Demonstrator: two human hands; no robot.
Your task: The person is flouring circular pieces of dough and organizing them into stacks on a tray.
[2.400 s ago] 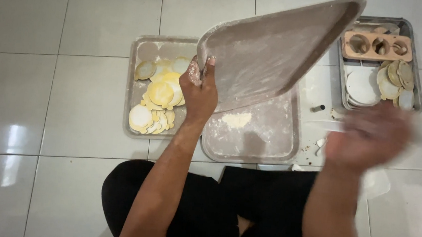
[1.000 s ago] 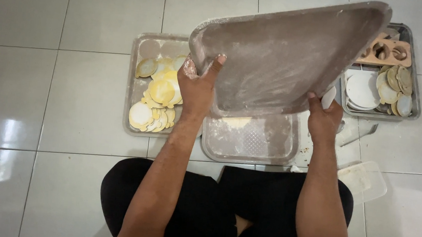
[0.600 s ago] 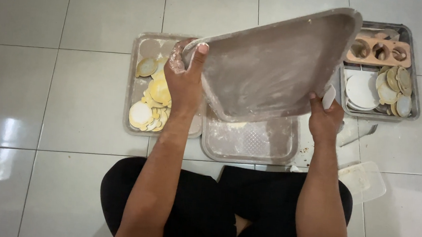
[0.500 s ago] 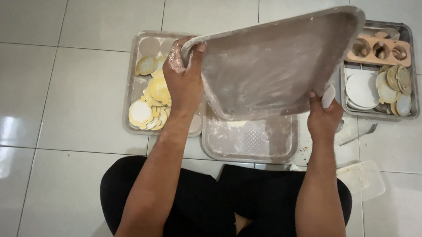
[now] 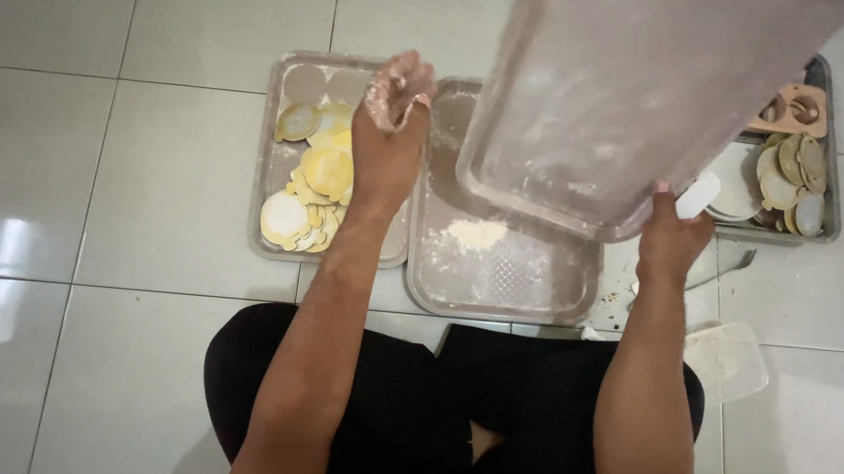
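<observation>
Floor: I saw large pale grey tiles [image 5: 96,171], glossy, filling the whole view around the seated person.
Joints: thin darker grout lines [image 5: 117,287] crossed at right angles between the tiles.
Light: a soft white glare [image 5: 8,240] sat on the tile at my left, with a fainter one below it.
Walls, windows, furniture: I could not see any from this downward view.

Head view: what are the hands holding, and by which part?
The right hand grips the tilted metal tray by its lower edge. The flour-dusted left hand is free, holding nothing.
</observation>
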